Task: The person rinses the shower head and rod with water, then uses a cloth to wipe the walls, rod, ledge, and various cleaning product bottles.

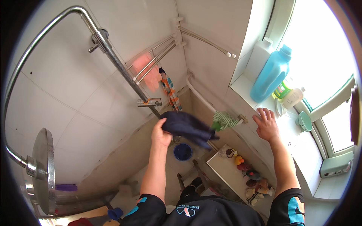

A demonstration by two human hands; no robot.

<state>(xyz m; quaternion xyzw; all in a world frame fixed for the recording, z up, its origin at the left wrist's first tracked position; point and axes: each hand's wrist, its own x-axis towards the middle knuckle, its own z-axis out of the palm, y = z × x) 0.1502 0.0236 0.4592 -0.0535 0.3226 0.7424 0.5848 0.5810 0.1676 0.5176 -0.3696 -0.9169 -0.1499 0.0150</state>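
My left hand (161, 133) grips the edge of a dark navy cloth (186, 125), which stretches out to the right and is blurred at its far end. Over at the windowsill (288, 132), my right hand (266, 124) rests near the sill's edge. Its fingers are slightly bent, and whether anything lies under the fingertips is hidden. Just beyond those fingers stand a blue detergent bottle (271, 75) and a white oval item (280, 107). A green-striped cloth (224, 120) hangs on a white rail (200, 96) between my hands.
A chrome shower pipe (116, 60) and round shower head (43, 171) occupy the left. Pink gloves (147, 70) hang on a wall rack (158, 58). Below are a blue bucket (183, 152) and a white shelf (226, 166) with several bottles. A green bowl (305, 121) sits by the window.
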